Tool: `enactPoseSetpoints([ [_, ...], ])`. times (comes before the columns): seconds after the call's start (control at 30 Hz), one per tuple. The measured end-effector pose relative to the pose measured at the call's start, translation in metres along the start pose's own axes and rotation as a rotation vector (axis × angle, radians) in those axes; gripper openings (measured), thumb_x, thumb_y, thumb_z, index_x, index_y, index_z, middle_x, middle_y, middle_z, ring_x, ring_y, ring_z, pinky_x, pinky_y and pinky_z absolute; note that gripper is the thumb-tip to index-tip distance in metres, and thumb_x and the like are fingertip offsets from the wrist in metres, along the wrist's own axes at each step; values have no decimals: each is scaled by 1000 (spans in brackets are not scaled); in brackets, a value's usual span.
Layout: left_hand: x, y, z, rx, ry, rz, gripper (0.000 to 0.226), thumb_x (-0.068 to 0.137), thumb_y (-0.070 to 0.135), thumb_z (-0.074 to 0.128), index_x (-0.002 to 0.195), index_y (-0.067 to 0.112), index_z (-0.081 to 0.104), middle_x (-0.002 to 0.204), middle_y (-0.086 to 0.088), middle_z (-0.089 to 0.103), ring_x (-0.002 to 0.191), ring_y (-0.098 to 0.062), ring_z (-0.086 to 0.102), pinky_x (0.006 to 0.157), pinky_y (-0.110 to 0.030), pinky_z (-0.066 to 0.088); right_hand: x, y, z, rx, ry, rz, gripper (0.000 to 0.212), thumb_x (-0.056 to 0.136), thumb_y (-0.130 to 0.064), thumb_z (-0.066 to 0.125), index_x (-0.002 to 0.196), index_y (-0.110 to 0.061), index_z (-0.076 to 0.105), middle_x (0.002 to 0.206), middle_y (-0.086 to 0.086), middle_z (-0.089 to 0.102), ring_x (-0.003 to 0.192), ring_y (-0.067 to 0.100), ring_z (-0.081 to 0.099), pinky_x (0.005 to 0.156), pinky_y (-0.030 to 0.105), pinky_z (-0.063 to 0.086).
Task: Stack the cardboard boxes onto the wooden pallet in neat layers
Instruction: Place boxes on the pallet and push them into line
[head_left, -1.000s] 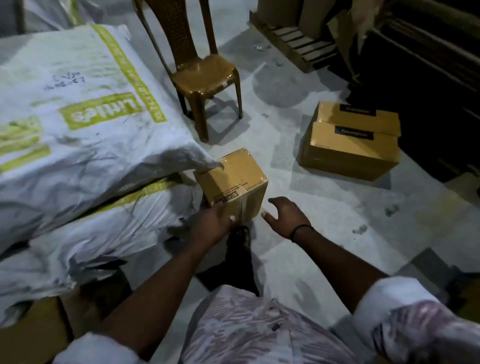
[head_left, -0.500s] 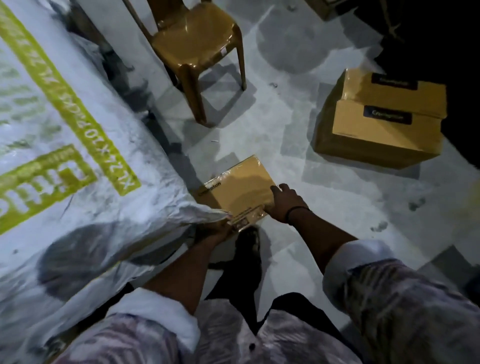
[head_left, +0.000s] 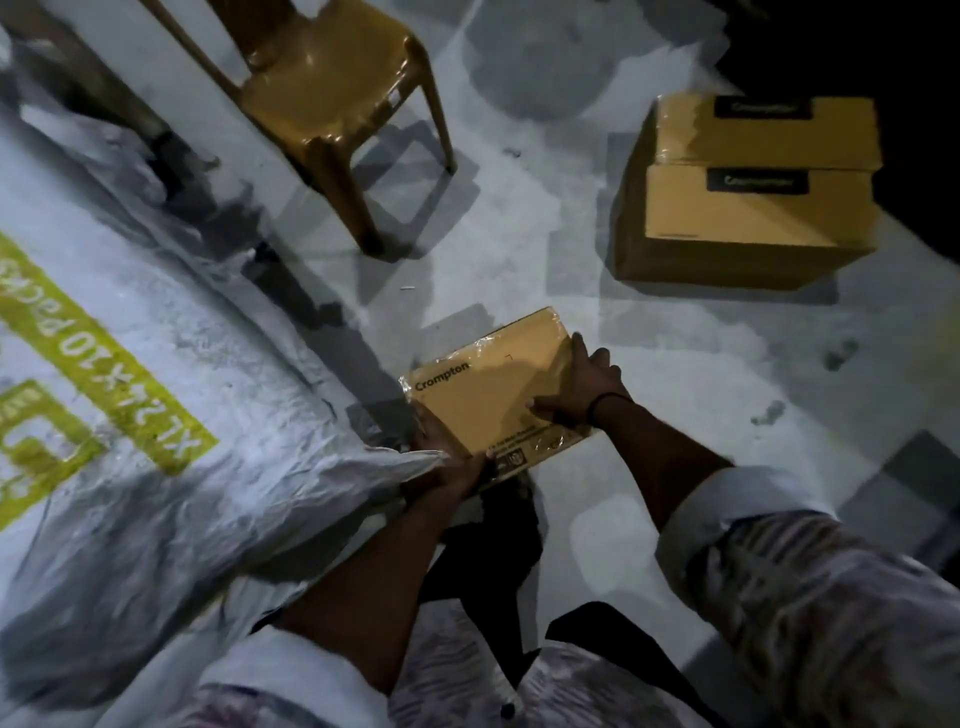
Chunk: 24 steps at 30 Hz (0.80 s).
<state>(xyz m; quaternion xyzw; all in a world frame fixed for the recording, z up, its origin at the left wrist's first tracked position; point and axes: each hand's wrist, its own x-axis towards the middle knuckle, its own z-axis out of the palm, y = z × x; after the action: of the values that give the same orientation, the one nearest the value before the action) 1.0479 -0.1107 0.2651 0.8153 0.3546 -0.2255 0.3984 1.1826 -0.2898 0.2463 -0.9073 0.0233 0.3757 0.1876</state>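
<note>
A small yellow-brown cardboard box (head_left: 488, 384) wrapped in clear film, printed "Crompton", is at the centre, just off the grey floor. My left hand (head_left: 447, 470) grips its near left corner, partly hidden by a white sack. My right hand (head_left: 576, 389) holds its right edge, thumb on the top face and fingers round the side. Two larger Crompton boxes (head_left: 748, 208) sit stacked on the floor at the upper right. No pallet is in view.
Big white woven sacks (head_left: 130, 415) with green print fill the left side. A brown plastic chair (head_left: 332, 88) stands on the floor at the top centre. Grey concrete floor (head_left: 727, 389) lies between the chair, the stacked boxes and me.
I have leaned in over the box. My right hand went from hovering beside the box to holding its right edge, and the box tilted so its top face shows.
</note>
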Motion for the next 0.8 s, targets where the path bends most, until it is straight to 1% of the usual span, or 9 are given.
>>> enactPoseSetpoints([
  [0.03, -1, 0, 1, 51, 14, 19, 129, 77, 42, 84, 157, 24, -17, 164, -23, 8, 147, -42, 21, 120, -53, 23, -14, 11, -8, 19, 26, 18, 145, 53, -67, 87, 156, -37, -10, 148, 15, 24, 136, 43, 31, 107, 56, 41],
  [0.07, -11, 11, -3, 134, -20, 33, 135, 75, 44, 85, 157, 26, -22, 162, -23, 12, 146, -44, 23, 119, -56, 25, -29, 22, -17, 33, 50, 39, 147, 50, -66, 88, 154, -40, -11, 147, 15, 24, 135, 43, 31, 106, 57, 42],
  [0.13, -27, 30, -6, 271, -94, 114, 137, 76, 51, 84, 158, 26, -23, 150, -21, 27, 136, -44, 36, 112, -53, 36, -66, 47, -32, 61, 98, 78, 150, 46, -64, 91, 152, -44, -15, 145, 14, 22, 134, 44, 32, 104, 58, 43],
  [0.2, -62, 54, -11, 416, -92, 316, 135, 75, 59, 80, 157, 28, -23, 138, -18, 37, 122, -42, 50, 99, -50, 45, -116, 78, -43, 110, 195, 122, 152, 47, -64, 91, 152, -44, -16, 141, 13, 23, 131, 43, 35, 101, 56, 45],
  [0.33, -106, 84, 7, 629, -103, 553, 138, 72, 68, 76, 155, 31, -27, 129, -15, 43, 108, -37, 61, 86, -43, 53, -192, 131, -48, 211, 337, 188, 150, 49, -66, 90, 152, -45, -17, 138, 12, 26, 130, 42, 39, 100, 55, 47],
  [0.47, -191, 108, 49, 689, -85, 788, 139, 70, 72, 76, 155, 32, -27, 129, -15, 43, 110, -34, 59, 87, -42, 53, -293, 198, -45, 258, 512, 261, 145, 54, -69, 86, 154, -41, -14, 141, 12, 23, 129, 40, 39, 104, 52, 45],
  [0.6, -283, 115, 96, 727, -93, 961, 141, 68, 73, 77, 155, 33, -27, 131, -16, 42, 112, -36, 57, 88, -44, 54, -402, 257, -27, 210, 615, 354, 144, 56, -72, 84, 155, -38, -16, 149, 16, 14, 134, 43, 30, 108, 53, 39],
  [0.67, -327, 121, 116, 738, -104, 1045, 141, 68, 73, 77, 155, 33, -27, 134, -18, 40, 115, -36, 56, 88, -44, 54, -450, 284, -21, 199, 669, 395, 143, 58, -73, 83, 154, -40, -18, 153, 20, 8, 139, 45, 25, 110, 54, 36],
  [0.8, -401, 134, 144, 713, -94, 1191, 138, 71, 71, 77, 156, 33, -25, 144, -20, 37, 123, -36, 53, 89, -42, 53, -524, 330, -26, 179, 787, 462, 142, 58, -77, 79, 153, -44, -21, 158, 24, 3, 144, 46, 19, 112, 51, 37],
])
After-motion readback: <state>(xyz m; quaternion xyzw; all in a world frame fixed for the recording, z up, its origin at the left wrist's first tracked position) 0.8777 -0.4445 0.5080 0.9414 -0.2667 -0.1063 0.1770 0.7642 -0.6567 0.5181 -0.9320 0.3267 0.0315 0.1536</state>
